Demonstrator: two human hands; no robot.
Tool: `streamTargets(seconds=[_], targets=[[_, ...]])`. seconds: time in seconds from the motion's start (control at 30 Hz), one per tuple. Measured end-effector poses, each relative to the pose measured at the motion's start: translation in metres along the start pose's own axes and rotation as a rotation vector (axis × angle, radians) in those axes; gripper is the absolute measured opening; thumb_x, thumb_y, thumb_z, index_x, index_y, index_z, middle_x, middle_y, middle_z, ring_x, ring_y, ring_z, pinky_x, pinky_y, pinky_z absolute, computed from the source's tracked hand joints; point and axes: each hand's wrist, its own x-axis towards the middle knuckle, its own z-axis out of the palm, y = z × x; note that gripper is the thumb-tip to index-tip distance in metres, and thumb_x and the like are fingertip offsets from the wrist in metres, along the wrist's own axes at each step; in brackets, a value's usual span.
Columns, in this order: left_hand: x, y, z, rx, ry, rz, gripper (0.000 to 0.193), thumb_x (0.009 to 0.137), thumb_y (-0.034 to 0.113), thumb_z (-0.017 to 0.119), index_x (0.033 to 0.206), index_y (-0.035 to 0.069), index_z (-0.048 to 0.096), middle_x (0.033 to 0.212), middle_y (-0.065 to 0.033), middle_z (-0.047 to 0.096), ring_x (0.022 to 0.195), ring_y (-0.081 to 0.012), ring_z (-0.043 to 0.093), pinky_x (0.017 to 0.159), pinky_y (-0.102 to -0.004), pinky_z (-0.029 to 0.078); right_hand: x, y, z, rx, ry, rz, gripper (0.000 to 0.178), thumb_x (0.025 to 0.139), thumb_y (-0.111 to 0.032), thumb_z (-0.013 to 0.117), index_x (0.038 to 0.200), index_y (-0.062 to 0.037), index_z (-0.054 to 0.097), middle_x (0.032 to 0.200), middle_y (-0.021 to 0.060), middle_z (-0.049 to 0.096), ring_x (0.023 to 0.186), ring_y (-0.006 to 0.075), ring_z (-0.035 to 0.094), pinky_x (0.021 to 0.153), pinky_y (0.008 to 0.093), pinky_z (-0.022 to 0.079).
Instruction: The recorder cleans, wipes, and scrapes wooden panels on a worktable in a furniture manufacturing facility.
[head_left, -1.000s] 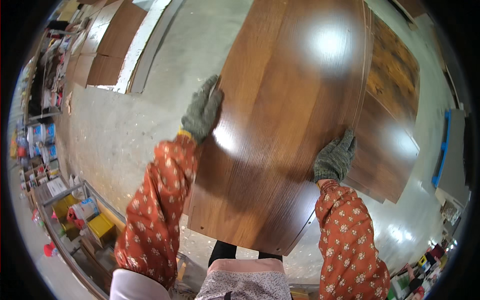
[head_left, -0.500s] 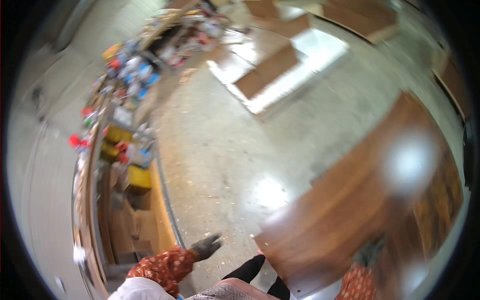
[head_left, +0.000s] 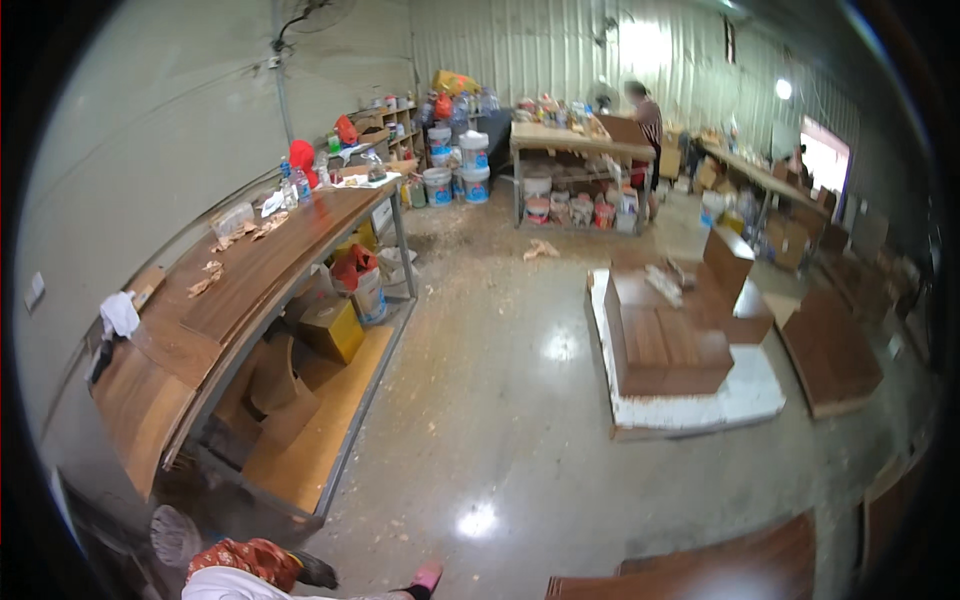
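Note:
My left hand [head_left: 318, 571], in a dark grey glove below a red patterned sleeve, hangs low at the bottom edge. Its fingers are not clear enough to read, and nothing shows in it. Close by is the front end of a metal-framed workbench [head_left: 345, 440], apart from the hand. Brown wood-grain panels [head_left: 725, 572] lie low at the bottom right. My right hand is out of the picture. A pink shoe [head_left: 428, 574] of mine shows on the concrete floor.
Wood sheets [head_left: 255, 265] and bottles cover the left bench; a yellow box [head_left: 332, 328] sits beneath. Brown cabinet-like boxes [head_left: 665, 350] stand on a white board [head_left: 690, 408] at the right. Farther back, a person [head_left: 645, 130] stands at another table [head_left: 570, 143], near stacked white buckets [head_left: 474, 165].
The view has swung up from the floor to the whole room. My right hand, earlier at the large brown panel, has left the picture. My left hand now shows lower and farther left.

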Motion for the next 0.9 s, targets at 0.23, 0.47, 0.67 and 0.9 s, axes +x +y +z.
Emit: streamTargets(seconds=[0.23,0.47,0.67,0.9], targets=[[0.013,-0.072,-0.214,-0.489,0.553,-0.234,0.046,0.098,0.036,0.046,0.127,0.002,0.054,0.130,-0.0188,0.056,0.118,-0.0324,0.056,0.101,-0.0382,0.044,0.132,-0.044,0.053,-0.385,-0.295,-0.091,0.043,0.095,-0.038,0.049,0.123,-0.0054,0.055,0.122,0.0199,0.054,0.112,0.0323,0.053,0.098,0.0441,0.043],[-0.048,-0.148,-0.261,-0.624,0.791,-0.637,0.038,0.093,0.037,0.055,0.113,0.006,0.065,0.112,-0.0167,0.066,0.104,-0.0336,0.062,0.090,-0.0425,0.049,0.275,-0.075,0.151,-0.659,-0.512,-0.142,0.041,0.093,-0.038,0.050,0.117,-0.0054,0.059,0.115,0.0198,0.058,0.107,0.0321,0.057,0.095,0.0441,0.045],[-0.072,-0.228,-0.359,0.097,1.364,-0.267,0.021,0.089,0.018,0.064,0.104,0.004,0.066,0.093,-0.0153,0.064,0.089,-0.0338,0.062,0.080,-0.0397,0.052,0.388,-0.108,0.260,-0.845,-0.722,-0.180,0.040,0.092,-0.038,0.052,0.112,-0.0054,0.063,0.108,0.0197,0.062,0.102,0.0319,0.059,0.093,0.0441,0.047],[-0.111,-0.352,-0.420,-0.136,1.453,-1.246,0.044,0.088,0.029,0.059,0.122,0.002,0.058,0.123,-0.0228,0.057,0.120,-0.0412,0.049,0.107,-0.0499,0.034,0.531,-0.117,0.346,-1.100,-0.953,-0.224,0.038,0.091,-0.038,0.053,0.107,-0.0054,0.067,0.101,0.0196,0.066,0.097,0.0316,0.062,0.090,0.0441,0.049]])
